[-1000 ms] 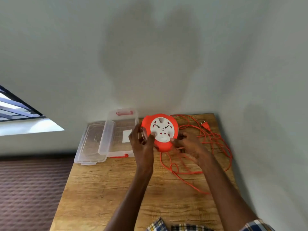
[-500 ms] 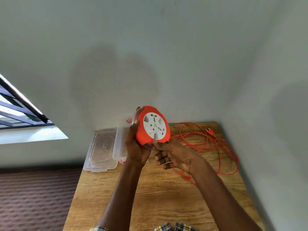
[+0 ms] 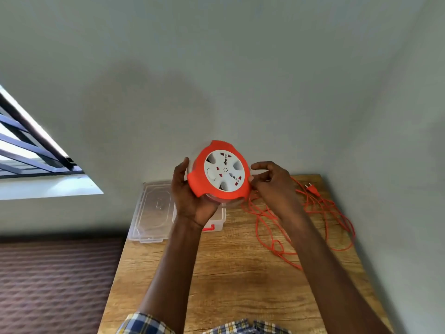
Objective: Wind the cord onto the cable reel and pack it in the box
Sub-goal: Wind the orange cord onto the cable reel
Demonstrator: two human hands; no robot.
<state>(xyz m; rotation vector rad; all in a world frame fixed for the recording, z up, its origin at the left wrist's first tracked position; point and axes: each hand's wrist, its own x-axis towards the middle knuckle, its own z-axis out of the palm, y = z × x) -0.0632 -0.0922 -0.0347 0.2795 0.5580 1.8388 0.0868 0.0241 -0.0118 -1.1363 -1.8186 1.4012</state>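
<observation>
I hold the orange cable reel [image 3: 220, 173] with its white socket face raised above the table, tilted toward me. My left hand [image 3: 190, 196] grips it from the left and underneath. My right hand [image 3: 273, 185] is at the reel's right edge, its curled fingers pinching the orange cord [image 3: 313, 227] where it leaves the reel. The cord lies in loose loops on the right part of the wooden table [image 3: 240, 280], and its plug [image 3: 312, 188] rests near the far right corner. The clear plastic box [image 3: 218, 221] sits behind my left hand, mostly hidden.
The box's clear lid [image 3: 154, 210] lies flat to the left of the box at the table's far left corner. Grey walls close the table at the back and right. A barred window [image 3: 29, 150] is at the left, with brown patterned floor [image 3: 55, 280] below.
The reel has been lifted off the table and raised higher, and its socket face has turned. My right hand moved from under the reel to its right edge.
</observation>
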